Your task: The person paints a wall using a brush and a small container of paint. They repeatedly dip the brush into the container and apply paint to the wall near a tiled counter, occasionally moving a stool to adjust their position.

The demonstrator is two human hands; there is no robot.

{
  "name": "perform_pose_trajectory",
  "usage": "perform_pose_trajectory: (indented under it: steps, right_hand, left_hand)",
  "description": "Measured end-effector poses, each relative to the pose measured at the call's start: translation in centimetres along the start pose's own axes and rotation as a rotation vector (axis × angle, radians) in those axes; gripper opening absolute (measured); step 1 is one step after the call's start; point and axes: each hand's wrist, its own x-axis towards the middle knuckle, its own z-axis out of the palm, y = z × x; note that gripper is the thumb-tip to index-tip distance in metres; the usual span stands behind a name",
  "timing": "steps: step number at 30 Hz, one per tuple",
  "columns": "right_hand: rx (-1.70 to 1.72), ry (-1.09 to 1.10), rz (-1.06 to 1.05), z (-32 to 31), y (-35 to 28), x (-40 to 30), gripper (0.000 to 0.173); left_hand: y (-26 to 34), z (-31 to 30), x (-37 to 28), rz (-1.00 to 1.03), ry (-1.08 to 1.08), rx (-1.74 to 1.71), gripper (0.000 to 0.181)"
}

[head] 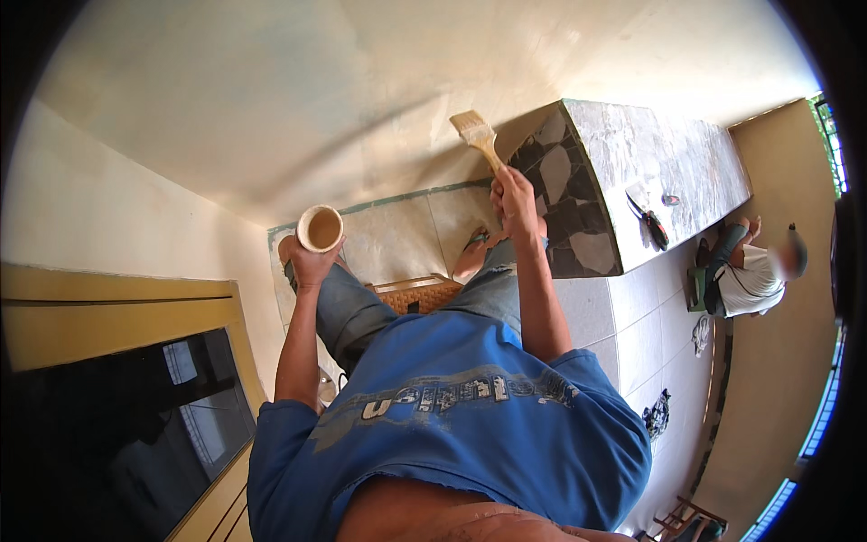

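Observation:
My left hand (317,266) holds a round tub (320,229) with its mouth towards me. Tan, paint-like material shows inside, and the rim is smeared. In my right hand (513,196) is the wooden handle of a flat paintbrush (478,134). Its pale bristles point up towards the cream wall (379,88); whether they touch the wall I cannot tell. Patches of the wall surface look uneven in tone. Beneath me is a woven wicker seat (418,295), with my legs to either side of it.
A counter with a marble-look top (667,156) and stone-patterned side stands at my right. On it lie a scraper (647,218) and a small red-and-black object (670,200). A person (752,271) sits on a green stool beyond. A yellow-framed dark glass panel (129,420) is at left.

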Motion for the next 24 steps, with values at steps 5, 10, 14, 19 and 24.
perform_pose_trajectory:
  steps: [5,10,14,19,24]
  right_hand:
    - [0.049,0.006,0.083,-2.4,5.4,-3.0,0.032]
    - [0.116,0.034,0.12,-3.9,7.9,-4.4,0.033]
    - [0.03,0.11,0.03,-5.9,8.7,-3.7,0.033]
    - [-0.217,0.248,-0.086,-8.9,9.3,-2.8,0.037]
    - [-0.377,0.358,-0.165,-11.2,11.7,-2.7,0.035]
  left_hand:
    - [0.0,-0.2,-0.2,0.017,0.003,0.049,0.059]
    - [0.0,-0.2,0.1,0.014,-0.011,0.081,0.056]
    - [0.7,0.4,0.1,-0.007,-0.033,0.167,0.057]
    - [-0.6,0.7,-0.6,0.015,0.023,0.212,0.063]
    - [1.0,1.0,-0.1,-0.067,-0.124,0.121,0.067]
